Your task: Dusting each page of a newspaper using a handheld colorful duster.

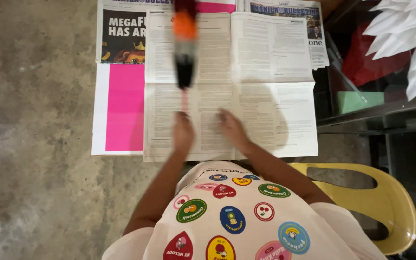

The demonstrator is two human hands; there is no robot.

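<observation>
1. The left hand is closed around the thin handle of a brush. The brush points away from the person, over the open newspaper. It is blurred, so I see only an orange band near the far end and a dark part closer to the hand.
2. The right hand lies flat on the newspaper with the fingers spread. It holds nothing. It is just beside the left hand, with a small gap between them.
3. Both hands are near the close edge of the newspaper, a little left of its middle fold. The page lies flat on the concrete floor.
4. A pink sheet lies under the left side of the newspaper and shows beyond its left edge. More newspaper pages with dark pictures lie under the far edge.
5. To the left of the papers the floor is bare concrete, so this side has much open room.
6. On the right the room is narrow. A dark metal frame stands just beside the right edge of the newspaper. On it there is a green block and something red behind. White folded paper points hang over the top right corner.
7. The person sits on a yellow plastic chair, close to the near edge of the papers.
</observation>
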